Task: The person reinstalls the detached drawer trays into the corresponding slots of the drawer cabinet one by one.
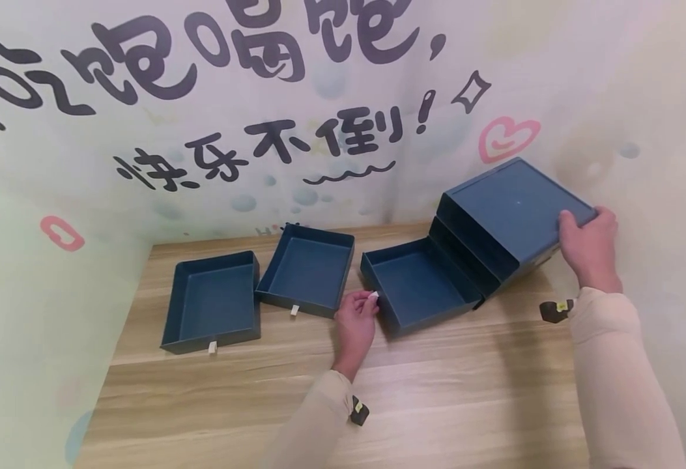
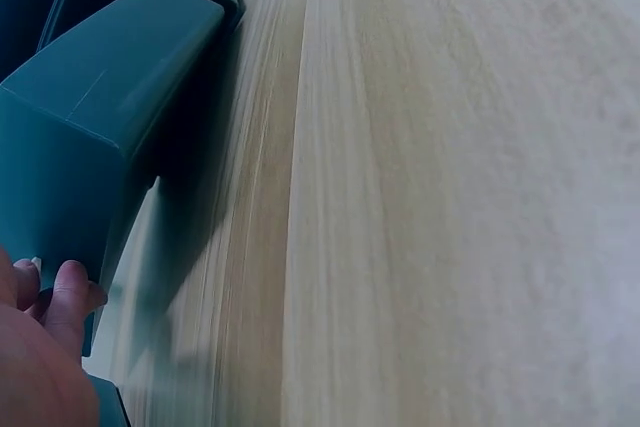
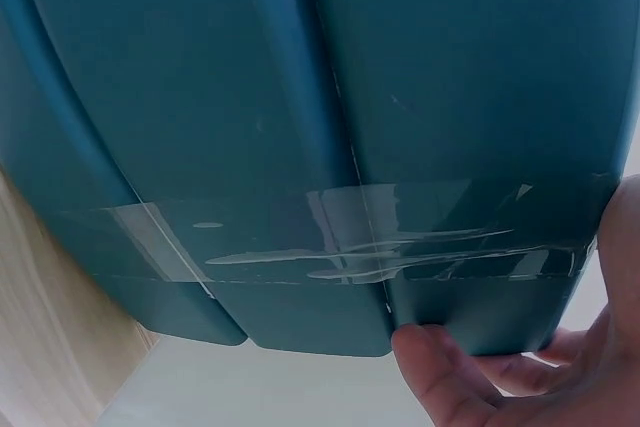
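A dark blue drawer cabinet stands tilted at the right, its open side facing left. My right hand grips its far right edge, thumb on the top face. In the right wrist view, clear tape runs across the cabinet's stacked sections, with my fingers at their lower end. A blue drawer sticks far out of the lowest section. My left hand pinches the small white pull tab on its front. In the left wrist view, the fingertips partly hide that tab.
Two loose blue drawers lie on the wood-grain table: one drawer at the left, another drawer nearer the middle, each with a white tab in front. A printed wall covering rises behind the table.
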{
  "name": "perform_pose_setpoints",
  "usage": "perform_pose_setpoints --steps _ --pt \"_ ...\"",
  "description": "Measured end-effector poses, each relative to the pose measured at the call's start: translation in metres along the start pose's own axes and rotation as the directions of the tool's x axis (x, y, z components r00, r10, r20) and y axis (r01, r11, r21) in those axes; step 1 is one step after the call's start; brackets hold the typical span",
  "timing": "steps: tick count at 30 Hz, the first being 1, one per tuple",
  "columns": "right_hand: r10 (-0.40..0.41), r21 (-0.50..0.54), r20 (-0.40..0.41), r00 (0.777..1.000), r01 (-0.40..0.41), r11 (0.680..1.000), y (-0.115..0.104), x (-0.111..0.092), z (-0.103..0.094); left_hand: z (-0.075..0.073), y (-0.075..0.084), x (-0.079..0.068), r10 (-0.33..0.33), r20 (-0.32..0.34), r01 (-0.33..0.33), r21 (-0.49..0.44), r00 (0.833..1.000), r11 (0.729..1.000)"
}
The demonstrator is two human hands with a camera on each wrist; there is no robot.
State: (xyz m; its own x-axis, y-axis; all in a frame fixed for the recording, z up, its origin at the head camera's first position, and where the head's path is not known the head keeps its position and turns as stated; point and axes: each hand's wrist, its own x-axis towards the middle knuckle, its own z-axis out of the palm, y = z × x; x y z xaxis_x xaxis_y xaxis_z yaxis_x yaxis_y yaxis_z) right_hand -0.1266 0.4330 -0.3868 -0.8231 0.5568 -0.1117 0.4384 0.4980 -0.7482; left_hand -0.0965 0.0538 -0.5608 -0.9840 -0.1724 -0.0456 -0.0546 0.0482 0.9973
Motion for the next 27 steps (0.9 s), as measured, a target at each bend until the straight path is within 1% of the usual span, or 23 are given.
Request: perform_pose_setpoints --steps 5,8,12,15,20,27 --pt "-0.011 -0.011 -0.009 1.000 0.010 1.000 0.002 0.000 -0.001 0.005 0.003 0.001 0.013 0.006 -0.013 -0.007 1.000 1.000" --pt "-0.016 -0.016 -0.012 1.000 0.016 1.000 0.003 0.001 0.000 0.007 0.005 0.001 0.014 0.003 -0.014 0.018 1.000 1.000" --pt "-0.019 -0.015 -0.016 1.000 0.019 1.000 0.004 0.003 0.001 0.009 0.006 0.001 -0.008 0.010 0.008 0.037 1.000 0.999" --pt "-0.024 -0.013 -0.024 0.999 0.024 1.000 0.004 0.004 0.001 0.010 0.007 0.002 -0.028 0.017 0.027 0.025 0.999 0.999" --pt "-0.027 -0.008 -0.024 0.999 0.026 1.000 0.002 0.004 0.000 0.013 0.008 0.004 -0.035 0.027 0.035 0.011 0.999 0.999" --pt "-0.022 -0.010 -0.011 1.000 0.022 1.000 0.002 0.003 -0.001 0.017 0.008 0.007 -0.076 0.026 0.075 0.060 0.997 0.995"
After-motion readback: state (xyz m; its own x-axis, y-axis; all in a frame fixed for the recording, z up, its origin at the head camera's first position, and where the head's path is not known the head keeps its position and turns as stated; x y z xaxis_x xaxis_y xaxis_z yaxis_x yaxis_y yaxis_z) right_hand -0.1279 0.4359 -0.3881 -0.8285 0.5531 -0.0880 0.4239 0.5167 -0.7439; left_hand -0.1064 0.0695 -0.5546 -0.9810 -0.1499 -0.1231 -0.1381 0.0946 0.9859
